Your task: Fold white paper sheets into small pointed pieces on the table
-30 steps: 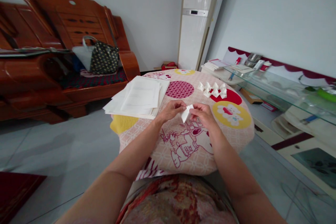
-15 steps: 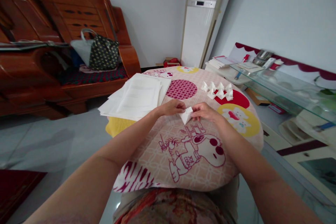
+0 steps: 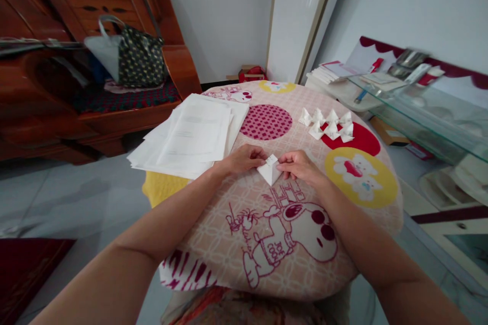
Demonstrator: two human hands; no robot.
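Observation:
A small folded paper, white and diamond-shaped with its point toward me, is between my two hands just over the table. My left hand pinches its left corner with thumb and fingers. At the right corner, my right hand grips it between thumb and forefinger. Beyond my right hand, several pointed folded paper pieces stand in two rows on the cloth. To the left of my hands lies a stack of white paper sheets, some with faint print.
The round table wears a patterned tablecloth. A glass shelf unit with papers and cups stands close on the right. At the left is a wooden bench holding a dotted bag. A white cabinet-like unit rises behind.
The view has tilted down and come closer to the table. Both hands still hold the folded paper, which now looks flatter and more spread between them.

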